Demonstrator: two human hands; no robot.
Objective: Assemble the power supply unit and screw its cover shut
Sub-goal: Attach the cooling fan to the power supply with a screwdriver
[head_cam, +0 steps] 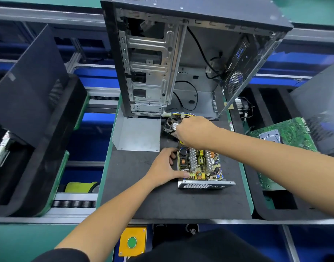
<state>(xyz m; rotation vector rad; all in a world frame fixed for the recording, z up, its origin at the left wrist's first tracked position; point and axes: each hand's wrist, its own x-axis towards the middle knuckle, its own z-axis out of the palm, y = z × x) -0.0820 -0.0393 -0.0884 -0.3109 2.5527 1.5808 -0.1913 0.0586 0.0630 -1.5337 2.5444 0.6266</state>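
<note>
Lying open on the dark mat of the desk [162, 201], the power supply unit [199, 167] is seen with its circuit board exposed (coils, capacitors and heat sinks all uncovered) and its perforated black end plate turned toward the person. It is steadied by the left hand [165, 167], whose fingers are curled round the unit's left edge, the thumb laid along the near corner of the board. Just beyond the unit, a black cooling fan [171, 127] is held tilted above the mat by the right hand [195, 132]; the fingers appear to be clamped on the fan's near rim, though the grip itself is mostly hidden behind the knuckles. A bundle of yellow and blue wires [178, 115] is seen running out past the fan. To the left of the fan, a bent grey metal cover [137, 134] is set down on the mat, apart from the unit and not touched by either hand. Behind all of this an open computer case [181, 59] is stood upright, its empty interior faced toward the person. A green motherboard [287, 135] is laid on the tray to the right, and a yellow box with a green button [132, 242] is mounted below the desk's front edge.
</note>
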